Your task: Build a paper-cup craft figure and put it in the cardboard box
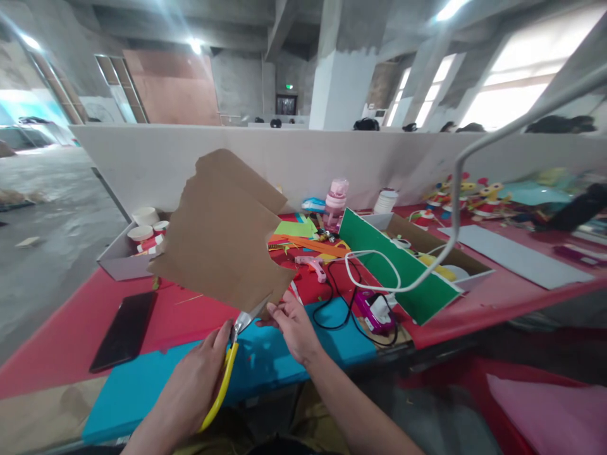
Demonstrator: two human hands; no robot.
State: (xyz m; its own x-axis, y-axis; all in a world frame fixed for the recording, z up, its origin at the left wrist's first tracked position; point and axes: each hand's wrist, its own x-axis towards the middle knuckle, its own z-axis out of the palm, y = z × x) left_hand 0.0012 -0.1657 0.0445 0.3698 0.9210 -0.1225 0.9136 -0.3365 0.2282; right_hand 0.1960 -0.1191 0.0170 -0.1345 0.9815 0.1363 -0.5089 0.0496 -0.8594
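A large brown sheet of paper (222,234) with uneven, cut edges stands tilted above the table. My right hand (291,325) pinches its lower right corner between thumb and fingers. Yellow-handled scissors (222,388) are held in my left hand (202,366), and their metal blades meet the sheet's bottom edge just left of my right hand. Under both hands lies a blue board (156,385) along the table's front edge.
A black phone (124,330) lies left on the red table (61,328). Behind the hands are a pink glue gun (313,265), a purple power strip (372,313) with black cable, and a green-sided box (393,265). A white bent rod (456,189) arches at right.
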